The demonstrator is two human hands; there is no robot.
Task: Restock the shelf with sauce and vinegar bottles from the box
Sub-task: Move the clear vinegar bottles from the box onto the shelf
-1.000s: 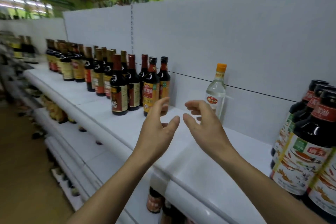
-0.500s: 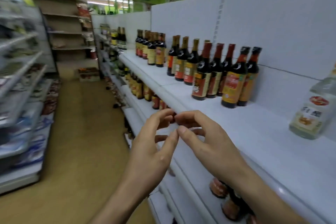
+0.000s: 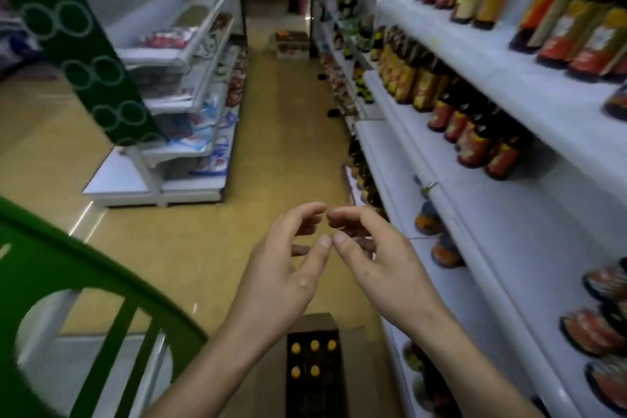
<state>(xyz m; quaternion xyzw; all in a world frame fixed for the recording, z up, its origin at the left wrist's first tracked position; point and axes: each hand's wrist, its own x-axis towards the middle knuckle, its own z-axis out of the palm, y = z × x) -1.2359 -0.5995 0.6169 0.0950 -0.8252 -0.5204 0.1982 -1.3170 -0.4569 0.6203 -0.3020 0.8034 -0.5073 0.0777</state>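
left hand [image 3: 281, 268] and right hand [image 3: 376, 261] are held loosely curled, empty; the box [image 3: 317, 322] is partly covered by the wrists.

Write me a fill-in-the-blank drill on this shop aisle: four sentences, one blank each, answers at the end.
1. The left hand and the right hand both hold ____.
2. The open box stands on the ____, below the hands.
3. The yellow caps that show in the box number ____.
4. The shelf with the dark bottles is on the person's ____ side.

Missing words: nothing; floor; five; right.
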